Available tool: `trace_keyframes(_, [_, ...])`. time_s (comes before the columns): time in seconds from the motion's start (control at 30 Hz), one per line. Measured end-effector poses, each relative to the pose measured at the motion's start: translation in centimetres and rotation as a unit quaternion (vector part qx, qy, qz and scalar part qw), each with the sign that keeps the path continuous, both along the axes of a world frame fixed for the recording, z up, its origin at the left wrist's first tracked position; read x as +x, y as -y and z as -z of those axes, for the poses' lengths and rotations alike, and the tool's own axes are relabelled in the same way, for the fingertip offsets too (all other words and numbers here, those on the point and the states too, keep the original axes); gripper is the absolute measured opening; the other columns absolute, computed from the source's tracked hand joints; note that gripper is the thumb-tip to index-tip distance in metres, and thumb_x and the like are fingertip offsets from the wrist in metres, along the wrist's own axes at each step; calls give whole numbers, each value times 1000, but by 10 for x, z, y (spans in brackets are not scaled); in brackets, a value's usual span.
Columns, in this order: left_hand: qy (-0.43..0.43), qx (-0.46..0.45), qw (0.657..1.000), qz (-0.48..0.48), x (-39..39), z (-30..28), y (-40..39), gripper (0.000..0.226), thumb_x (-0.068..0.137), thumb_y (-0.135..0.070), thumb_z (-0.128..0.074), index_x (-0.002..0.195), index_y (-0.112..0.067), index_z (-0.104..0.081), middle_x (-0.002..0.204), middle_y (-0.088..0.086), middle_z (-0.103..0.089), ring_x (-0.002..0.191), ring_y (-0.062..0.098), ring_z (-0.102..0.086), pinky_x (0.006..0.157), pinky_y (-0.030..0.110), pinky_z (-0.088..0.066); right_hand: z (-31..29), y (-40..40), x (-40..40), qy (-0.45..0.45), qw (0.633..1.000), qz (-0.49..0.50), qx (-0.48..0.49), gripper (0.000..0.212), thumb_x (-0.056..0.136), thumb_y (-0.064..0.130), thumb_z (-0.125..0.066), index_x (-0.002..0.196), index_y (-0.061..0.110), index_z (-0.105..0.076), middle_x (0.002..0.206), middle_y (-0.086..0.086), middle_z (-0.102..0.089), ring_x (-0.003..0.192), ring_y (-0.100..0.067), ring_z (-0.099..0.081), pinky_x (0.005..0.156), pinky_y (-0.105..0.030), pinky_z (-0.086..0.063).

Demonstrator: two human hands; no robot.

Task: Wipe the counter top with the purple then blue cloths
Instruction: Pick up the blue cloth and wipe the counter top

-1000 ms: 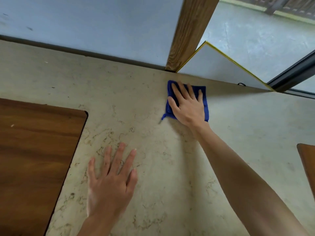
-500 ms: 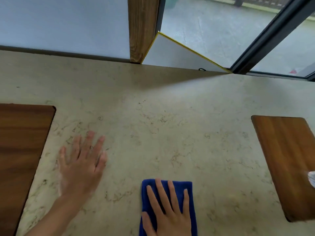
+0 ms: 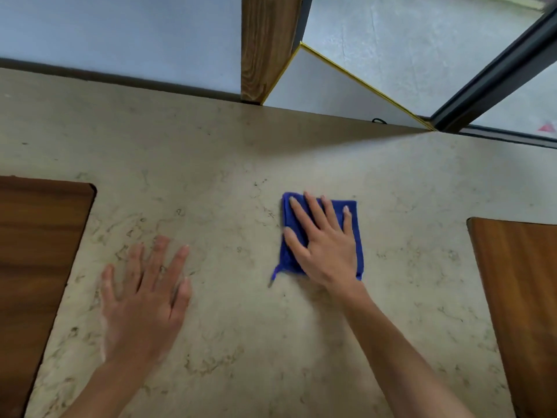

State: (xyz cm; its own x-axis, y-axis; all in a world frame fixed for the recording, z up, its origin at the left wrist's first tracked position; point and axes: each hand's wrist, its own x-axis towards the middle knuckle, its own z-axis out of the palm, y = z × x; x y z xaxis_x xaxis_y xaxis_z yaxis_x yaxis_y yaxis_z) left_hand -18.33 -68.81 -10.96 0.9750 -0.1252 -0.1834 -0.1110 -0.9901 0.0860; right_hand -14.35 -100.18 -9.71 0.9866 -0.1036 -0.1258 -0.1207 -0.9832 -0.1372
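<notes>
On the pale stone bench [image 3: 301, 152], the right hand [image 3: 327, 251] presses flat, fingers spread, on the blue cloth [image 3: 355, 236]. Left hand [image 3: 144, 300] rests open, empty. No purple cloth shows, so the blue pass seems underway.

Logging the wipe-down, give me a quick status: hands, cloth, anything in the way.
Right hand flat on blue cloth, mid counter top. Left hand flat on bare stone, empty. Purple cloth not in view. Nothing in the way.

Wide open stone counter [image 3: 241, 164] all round the flat right hand [image 3: 327, 251]; the left hand [image 3: 144, 300] lies flat to its left, wooden boards [image 3: 39, 251] flank both sides, and a wooden post [image 3: 266, 46] stands behind the back edge.
</notes>
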Motion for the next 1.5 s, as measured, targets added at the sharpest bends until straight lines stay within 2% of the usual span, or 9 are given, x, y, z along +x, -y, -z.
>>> trace_keyframes(0.23, [12, -3, 1000, 7, 3, 3, -2, 62, 99, -55, -18, 159, -44, -12, 172, -12, -4, 155, 28, -21, 123, 60, -11, -1, 66, 161, 7, 1000, 16, -2, 64, 95, 69, -19, 156, 48, -17, 169, 12, -22, 156, -15, -14, 127, -56, -4])
trace_keyframes(0.37, [16, 2, 1000, 9, 3, 4, -2, 60, 100, -53, -19, 159, -45, -10, 172, -9, -10, 156, 27, -20, 123, 61, -10, 4, 75, 184, 18, 1000, 14, 2, 65, 94, 70, -18, 155, 49, -17, 168, 12, -25, 156, -15, -15, 127, -56, -4])
trace_keyframes(0.57, [22, 0, 1000, 0, 0, 5, -2, 58, 102, -56, -14, 158, -47, -4, 171, -10, -6, 158, 21, -10, 125, 57, -3, 1, 78, 190, 25, 1000, -2, -5, 66, 94, 69, -16, 156, 48, -17, 169, 12, -19, 157, -16, -10, 126, -58, -2])
trace_keyframes(0.7, [44, 9, 999, -2, 2, 10, -3, 56, 102, -57, -11, 157, -51, -1, 171, -13, -3, 158, 20, -8, 123, 49, 9, 5, 65, 151, 38, 999, 2, -5, 66, 96, 69, -12, 157, 46, -15, 171, 11, -15, 158, -18, -8, 126, -61, -1])
trace_keyframes(0.9, [52, 10, 999, -12, -1, 12, -4, 55, 101, -59, -5, 155, -55, 5, 169, -18, 6, 154, 8, 5, 116, 34, 30, 6, 28, -8, 22, 999, -25, 4, 64, 98, 67, -15, 158, 46, -10, 171, 13, -11, 159, -18, -6, 126, -61, -2])
trace_keyframes(1.07, [38, 5, 999, -6, -3, 7, 0, 55, 101, -59, -4, 154, -55, 9, 170, -18, 8, 158, 15, 2, 114, 32, 32, 9, -5, -155, 55, 998, -28, -11, 62, 101, 64, -31, 158, 42, -23, 169, 11, -21, 158, -19, -16, 124, -62, -15])
trace_keyframes(1.2, [29, 0, 1000, -4, -4, 3, 0, 55, 101, -59, -4, 154, -55, 8, 168, -22, 14, 154, 7, 11, 115, 32, 31, 12, -4, -253, 17, 998, -56, -36, 66, 98, 67, -33, 158, 43, -21, 171, 12, -15, 159, -20, -13, 120, -63, -20])
trace_keyframes(1.33, [25, 4, 1000, -14, -4, 7, -1, 55, 102, -57, -9, 156, -53, 1, 169, -22, 11, 150, 0, 24, 118, 33, 28, 7, 9, -260, -6, 997, -65, -39, 68, 94, 71, -36, 156, 47, -24, 169, 17, -18, 156, -16, -20, 118, -60, -21])
trace_keyframes(1.5, [8, -1, 1000, -25, 4, 16, -5, 56, 101, -58, -13, 157, -52, -9, 169, -23, 6, 149, -3, 23, 119, 34, 26, 1, 34, -188, 14, 999, -29, -14, 62, 98, 66, -36, 156, 45, -28, 167, 14, -26, 156, -17, -24, 123, -60, -22])
